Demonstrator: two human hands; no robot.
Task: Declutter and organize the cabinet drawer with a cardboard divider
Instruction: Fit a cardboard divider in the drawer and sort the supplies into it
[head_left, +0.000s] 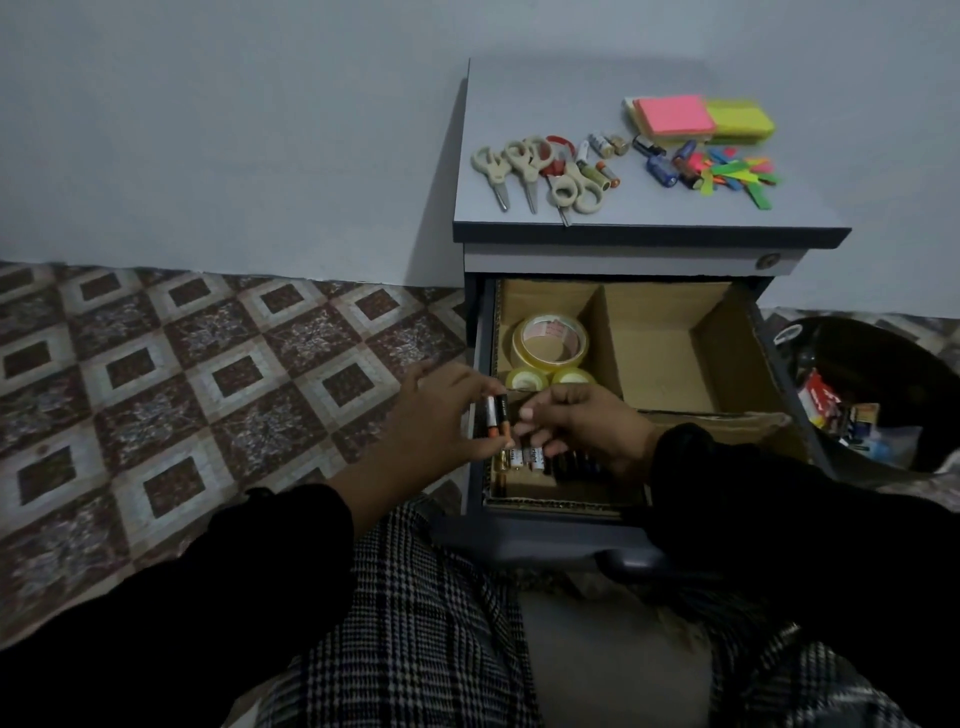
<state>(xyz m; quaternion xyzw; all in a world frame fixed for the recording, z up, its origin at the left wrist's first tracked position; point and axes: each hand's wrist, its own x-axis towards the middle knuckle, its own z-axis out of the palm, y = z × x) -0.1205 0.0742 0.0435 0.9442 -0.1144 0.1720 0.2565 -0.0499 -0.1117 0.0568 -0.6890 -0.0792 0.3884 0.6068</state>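
Batteries (496, 422), light, stiff, slick, pinched mid-barrel by my left hand (441, 415); right hand (576, 428) fingers curl onto the drawer's (480, 364) row.

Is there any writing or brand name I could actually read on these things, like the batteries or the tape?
None can be read for sure.
Batteries in the left hand, at: print too blurred.
Batteries in the drawer: dark lettering, too blurred.
Large tape roll: reddish marks inside the core, unreadable.
Red packet in the bin: white lettering, unreadable.
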